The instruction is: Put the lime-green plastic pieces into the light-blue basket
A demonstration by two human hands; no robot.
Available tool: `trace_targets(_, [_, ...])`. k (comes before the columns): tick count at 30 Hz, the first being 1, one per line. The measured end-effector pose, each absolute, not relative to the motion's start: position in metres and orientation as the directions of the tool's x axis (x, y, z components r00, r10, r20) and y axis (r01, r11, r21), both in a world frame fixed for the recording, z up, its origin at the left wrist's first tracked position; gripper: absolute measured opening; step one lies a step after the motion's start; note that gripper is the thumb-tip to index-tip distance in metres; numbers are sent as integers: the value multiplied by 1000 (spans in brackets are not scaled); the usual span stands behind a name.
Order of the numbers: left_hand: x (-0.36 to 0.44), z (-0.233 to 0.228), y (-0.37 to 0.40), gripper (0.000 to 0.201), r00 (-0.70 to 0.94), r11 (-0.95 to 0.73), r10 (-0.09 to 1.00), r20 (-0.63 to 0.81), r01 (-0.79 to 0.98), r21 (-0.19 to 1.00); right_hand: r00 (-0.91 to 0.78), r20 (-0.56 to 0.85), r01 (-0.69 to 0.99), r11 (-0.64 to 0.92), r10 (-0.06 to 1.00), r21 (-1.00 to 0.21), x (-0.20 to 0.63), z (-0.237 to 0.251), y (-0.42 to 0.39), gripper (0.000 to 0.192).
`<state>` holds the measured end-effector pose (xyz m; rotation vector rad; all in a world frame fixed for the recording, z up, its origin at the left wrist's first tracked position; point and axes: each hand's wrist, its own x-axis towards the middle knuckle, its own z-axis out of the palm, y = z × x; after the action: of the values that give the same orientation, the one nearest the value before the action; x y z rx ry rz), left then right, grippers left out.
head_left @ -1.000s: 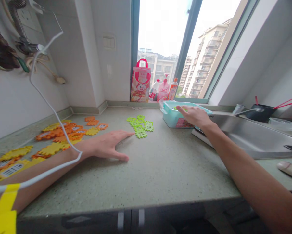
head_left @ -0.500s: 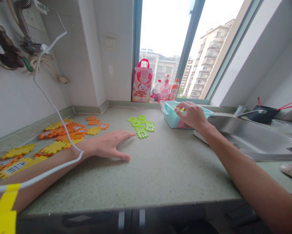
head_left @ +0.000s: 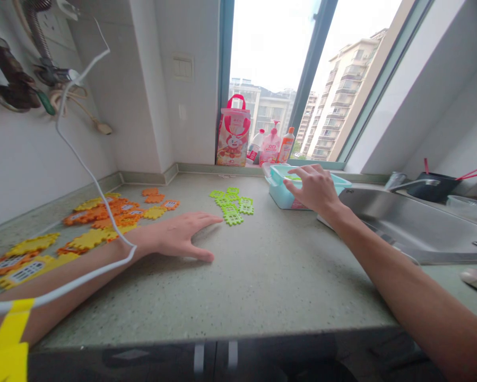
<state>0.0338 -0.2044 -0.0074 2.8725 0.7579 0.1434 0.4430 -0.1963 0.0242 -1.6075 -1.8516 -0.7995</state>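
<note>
My left hand lies open on the counter with its fingers spread. Its index fingertip is beside a small pile of green notched plastic building pieces, some with window grids. My right hand is over the turquoise plastic box, fingers bent and thumb held apart from them. A bit of green shows at the box opening behind the thumb and forefinger. Most of the box's inside is hidden. Orange pieces and yellow pieces lie spread beyond and beside my left forearm.
A white cable hangs across my left forearm. A steel sink is right of the box, partly behind my right arm. A pink bag and several bottles stand by the window. The counter edge runs in front.
My right hand has barely shifted over the box, and slightly more green shows behind its fingers. My left hand and the pieces on the counter stay put.
</note>
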Motion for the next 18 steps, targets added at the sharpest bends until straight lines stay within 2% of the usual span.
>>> trace_targets(3, [35, -8, -204, 96, 869, -861, 492, 49, 476, 180, -295, 723, 929, 365, 624, 64, 413, 13, -204, 41])
trace_targets(6, [36, -8, -205, 96, 866, -857, 497, 57, 480, 187, -392, 584, 863, 504, 711, -35, 375, -14, -212, 59])
trace_targets(9, [37, -8, -206, 98, 855, -843, 516, 56, 495, 208, -433, 415, 841, 524, 800, -133, 349, -40, -208, 78])
trace_targets(14, [32, -10, -199, 97, 864, -851, 493, 106, 453, 265, -406, 355, 856, 486, 842, -176, 328, -36, -157, 83])
trace_targets(18, [25, -13, -193, 97, 873, -864, 468, 139, 419, 279, -404, 240, 865, 454, 883, -213, 302, -24, -109, 88])
